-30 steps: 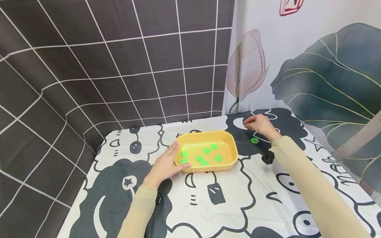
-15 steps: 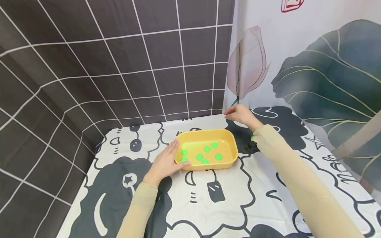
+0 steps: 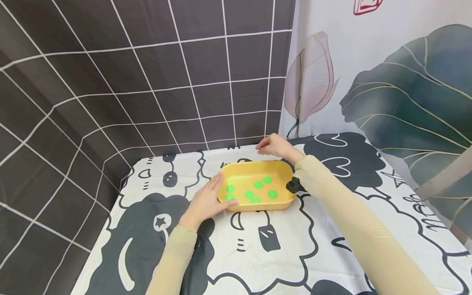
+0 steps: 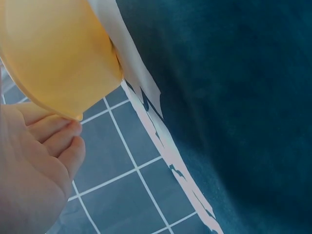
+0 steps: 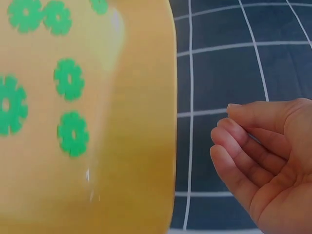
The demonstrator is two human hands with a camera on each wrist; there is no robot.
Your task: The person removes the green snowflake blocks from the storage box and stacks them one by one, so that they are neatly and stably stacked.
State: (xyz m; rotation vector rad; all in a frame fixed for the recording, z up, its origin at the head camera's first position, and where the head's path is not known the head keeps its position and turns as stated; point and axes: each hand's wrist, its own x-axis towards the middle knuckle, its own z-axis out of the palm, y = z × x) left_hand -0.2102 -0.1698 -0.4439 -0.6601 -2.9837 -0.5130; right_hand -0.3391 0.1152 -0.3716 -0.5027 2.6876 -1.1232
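A yellow plastic tray point(image 3: 287, 203) stands on the patterned cloth in the head view, with several green notched interlocking discs point(image 3: 273, 194) lying flat inside. My left hand point(image 3: 206, 203) holds the tray's left end, fingers along the side and thumb at the near rim; the left wrist view has its fingertips at the rim. Beyond the tray's far right corner is my right hand point(image 3: 274, 145), over the back of the cloth. In the right wrist view its fingers point(image 5: 229, 165) are loosely bent, thumb close to the index fingertip, with nothing visible between them.
A black-and-white cartoon cloth point(image 3: 258, 266) covers the table. Dark grid-patterned fabric point(image 3: 166, 82) rises behind and to the left, and a floral curtain point(image 3: 402, 90) hangs at the right. A black wrist camera point(image 3: 293, 185) overlaps the tray's right end.
My right hand has moved left from the table's right side to behind the tray. A green disc seen on the cloth earlier is now out of sight, where my sleeve passes. My left hand stays put.
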